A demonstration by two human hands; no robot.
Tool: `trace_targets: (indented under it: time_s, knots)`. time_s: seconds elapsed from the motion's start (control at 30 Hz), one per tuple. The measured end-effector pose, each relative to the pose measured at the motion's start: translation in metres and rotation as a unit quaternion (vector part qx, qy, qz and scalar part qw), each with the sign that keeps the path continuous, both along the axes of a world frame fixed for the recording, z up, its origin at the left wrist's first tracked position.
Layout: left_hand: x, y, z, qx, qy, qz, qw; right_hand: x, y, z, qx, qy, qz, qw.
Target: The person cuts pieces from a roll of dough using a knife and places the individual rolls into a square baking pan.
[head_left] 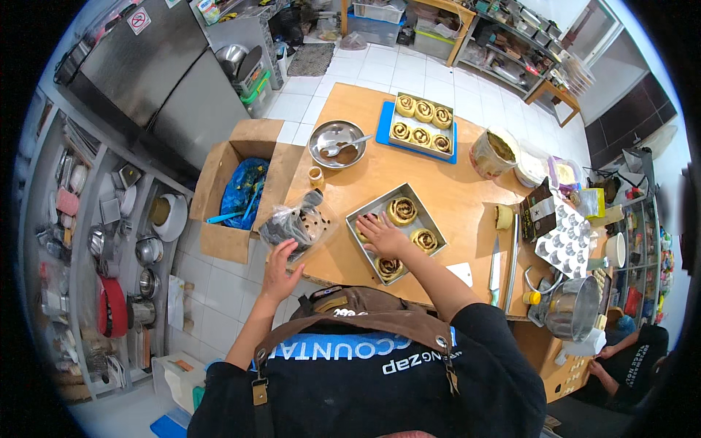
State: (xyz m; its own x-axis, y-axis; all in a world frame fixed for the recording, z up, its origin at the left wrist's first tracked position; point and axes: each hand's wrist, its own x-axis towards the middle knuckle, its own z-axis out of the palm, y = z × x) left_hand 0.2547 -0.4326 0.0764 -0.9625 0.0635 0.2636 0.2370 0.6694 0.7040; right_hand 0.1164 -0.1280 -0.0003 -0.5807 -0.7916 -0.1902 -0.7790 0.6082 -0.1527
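My right hand (383,237) lies over the left side of a square metal pan (434,210), fingers spread, on a spiral dough roll it mostly covers. Three other rolls in that pan show: one at the far side (402,211), one at the right (423,239) and one at the near side (388,269). At the table's near left edge, my left hand (282,271) has its fingers apart, close beside a clear plastic bag (279,225) of dark pieces. Whether its fingertips touch the bag I cannot tell. Small dark bits lie around the bag.
A steel bowl (327,133) with a spoon and brown filling stands at the far left, near a small jar (315,177). Another pan (423,152) holds several rolls. At the right lie a knife (495,266) and one roll (504,217). A cardboard box (219,241) stands left; another person works lower right.
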Motion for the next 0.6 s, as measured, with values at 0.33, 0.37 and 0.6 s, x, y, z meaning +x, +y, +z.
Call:
trace_targets:
  time_s: [0.33, 0.37, 0.6]
  knots:
    - [0.013, -0.006, -0.005, 0.011, 0.004, 0.022, 1.000, 0.005, 0.006, 0.016, -0.232, -0.076, -0.129, 0.961]
    - [0.013, -0.005, -0.006, 0.012, 0.003, 0.023, 1.000, 0.000, 0.004, 0.012, -0.231, -0.077, -0.128, 0.961]
    - [0.006, 0.000, -0.001, 0.010, -0.004, 0.011, 1.000, -0.034, -0.015, -0.028, -0.285, -0.098, -0.358, 0.884]
